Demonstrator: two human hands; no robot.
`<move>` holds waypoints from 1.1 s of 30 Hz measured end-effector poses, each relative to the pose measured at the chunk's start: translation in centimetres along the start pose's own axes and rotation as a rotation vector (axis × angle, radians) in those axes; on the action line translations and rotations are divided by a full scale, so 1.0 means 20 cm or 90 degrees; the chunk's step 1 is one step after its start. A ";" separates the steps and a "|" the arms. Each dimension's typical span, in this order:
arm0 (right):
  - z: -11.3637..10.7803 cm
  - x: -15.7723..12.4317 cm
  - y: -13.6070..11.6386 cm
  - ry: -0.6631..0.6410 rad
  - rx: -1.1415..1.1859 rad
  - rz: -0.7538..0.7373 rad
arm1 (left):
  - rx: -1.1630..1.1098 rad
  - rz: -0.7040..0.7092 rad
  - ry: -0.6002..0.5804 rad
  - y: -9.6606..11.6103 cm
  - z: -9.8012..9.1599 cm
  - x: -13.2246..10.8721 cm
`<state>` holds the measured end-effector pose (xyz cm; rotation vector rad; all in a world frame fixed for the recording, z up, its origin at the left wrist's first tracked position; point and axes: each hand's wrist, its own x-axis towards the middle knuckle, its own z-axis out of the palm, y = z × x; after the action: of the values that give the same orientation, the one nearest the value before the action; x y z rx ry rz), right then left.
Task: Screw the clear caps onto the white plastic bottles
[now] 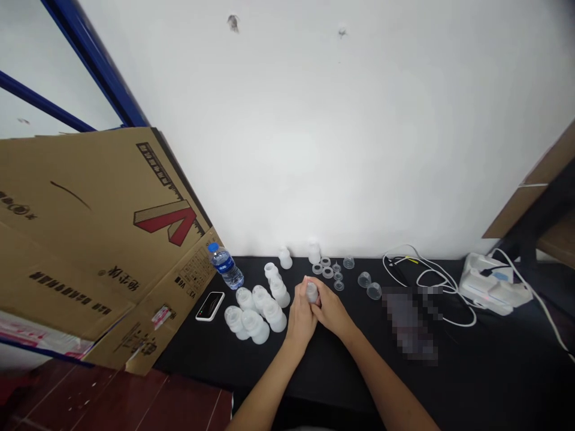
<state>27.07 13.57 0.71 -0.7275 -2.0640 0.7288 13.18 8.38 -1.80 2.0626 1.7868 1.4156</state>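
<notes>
Both hands are closed around a small baby bottle with a clear domed cap [311, 292], and only its top shows between the fingers. My left hand [300, 312] wraps it from the left. From the right, my right hand [331, 304] has its fingers about the cap and meets the left one. Left of the hands stand several white baby bottles [255, 326]. Two uncapped bottles, one bottle [284, 258] and another bottle [314, 252], are by the wall. Just beyond my right hand lie white collar rings [327, 273], clear nipples [338, 285] and clear domed caps [374, 291].
A water bottle [227, 267] and a white phone [210, 306] are at the left of the black table [332, 377], beside a cardboard box [103, 239]. On the right lie white cables [440, 281], a white device [492, 284] and a pixelated dark object [408, 323].
</notes>
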 end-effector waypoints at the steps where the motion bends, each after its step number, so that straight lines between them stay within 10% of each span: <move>1: 0.00 0.00 -0.01 -0.002 -0.004 -0.004 | -0.002 0.000 0.008 -0.01 0.01 -0.01; 12: 0.00 -0.01 -0.07 -0.023 0.017 0.003 | 0.066 0.018 0.044 0.00 -0.05 -0.04; 20: -0.08 -0.02 -0.05 -0.012 0.112 0.019 | 0.343 0.006 0.080 0.21 -0.25 -0.11; 24: -0.05 0.02 0.05 0.100 0.030 0.123 | 0.450 -0.005 0.036 0.28 -0.34 -0.10; 33: 0.01 0.04 0.06 0.037 -0.172 0.231 | 0.528 -0.021 -0.008 0.27 -0.47 0.01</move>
<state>26.87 14.89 0.18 -1.2845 -2.0216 0.6183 11.01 2.19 6.84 2.2961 2.6923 0.6761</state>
